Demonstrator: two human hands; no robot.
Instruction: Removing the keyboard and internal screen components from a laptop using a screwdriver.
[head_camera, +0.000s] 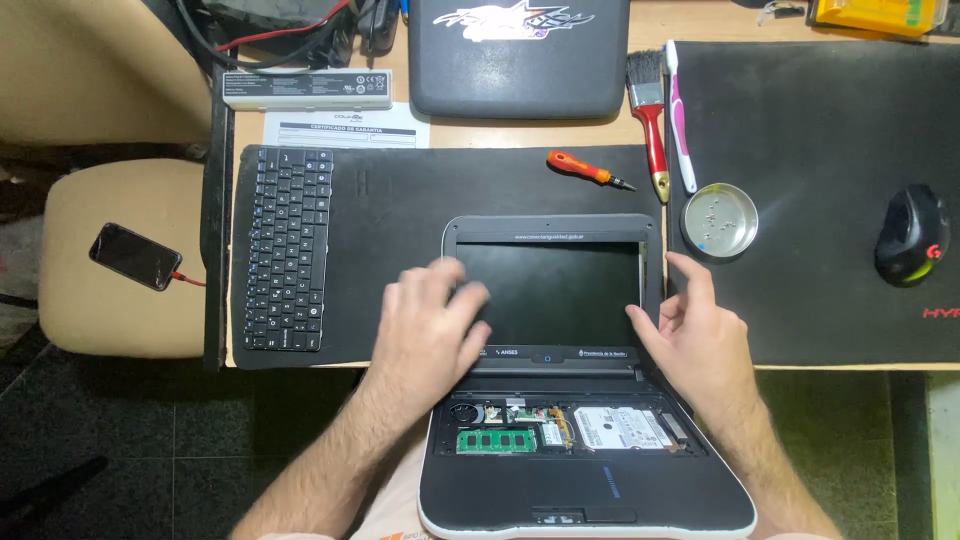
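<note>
Wooden worktop (620, 130) under two black mats: large mat (800, 180) at right, second mat (400, 200) at centre. Small laptop (560, 400) opened flat at near edge, base overhanging toward lap, keyboard removed, green memory stick (497, 440) and silver hard drive (615, 428) exposed. Screen (550, 292) dark, lying back on centre mat. Left hand (425, 335) resting on lower left corner of screen bezel, fingers (440, 285) slightly spread, flat on bezel, pinching nothing. Right hand (700, 335) at right edge of screen frame, fingers (690, 275) loosely spread and curled, thumb touching bezel side, holding nothing. Grey laptop lid (520, 55) with sticker at far edge. Detached black keyboard (288, 250) upright along left of centre mat. White battery pack (307, 88) and paper sheet (345, 125) beyond keyboard. Beige stool (120, 260) left of worktop, black phone (134, 256) on it, cable attached. Black mouse (912, 236) on right mat. Red-handled paintbrush (650, 110) and pink-white toothbrush (680, 120) side by side between mats. Round metal dish (719, 222) with small screws just right of screen. Orange screwdriver (588, 170) above screen on centre mat.
</note>
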